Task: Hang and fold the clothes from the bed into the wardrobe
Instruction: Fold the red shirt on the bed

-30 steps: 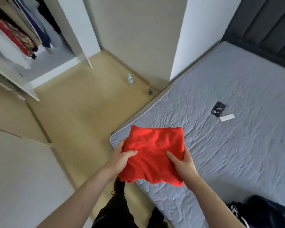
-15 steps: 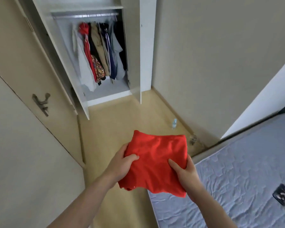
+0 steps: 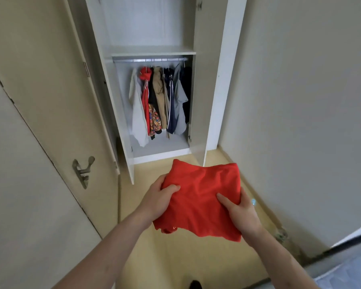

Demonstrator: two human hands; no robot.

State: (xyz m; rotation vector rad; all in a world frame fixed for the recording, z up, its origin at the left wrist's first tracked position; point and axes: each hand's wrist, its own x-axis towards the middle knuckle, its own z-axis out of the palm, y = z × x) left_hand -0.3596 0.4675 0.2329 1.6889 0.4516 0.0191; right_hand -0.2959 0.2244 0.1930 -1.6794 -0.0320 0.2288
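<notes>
A folded red garment [image 3: 200, 197] is held in front of me above the floor. My left hand [image 3: 158, 200] grips its left edge, thumb on top. My right hand [image 3: 241, 215] grips its right edge, thumb pressed on the cloth. Straight ahead stands the open white wardrobe [image 3: 152, 53], with a shelf above a rail. Several hanging clothes [image 3: 161, 101] fill the rail: white, red, tan, navy and grey pieces. The bed [image 3: 350, 272] shows only as a grey corner at the bottom right.
The wardrobe's two doors [image 3: 204, 101] stand open on either side of the gap. A closed beige door with a metal handle [image 3: 82, 171] lines the left. A small bottle [image 3: 253, 202] sits on the wooden floor by the right wall.
The view has swung from the bed to the wardrobe, which is now nearer and centred. Both hands kept their hold on the red garment. The bed has slid out to the lower right.
</notes>
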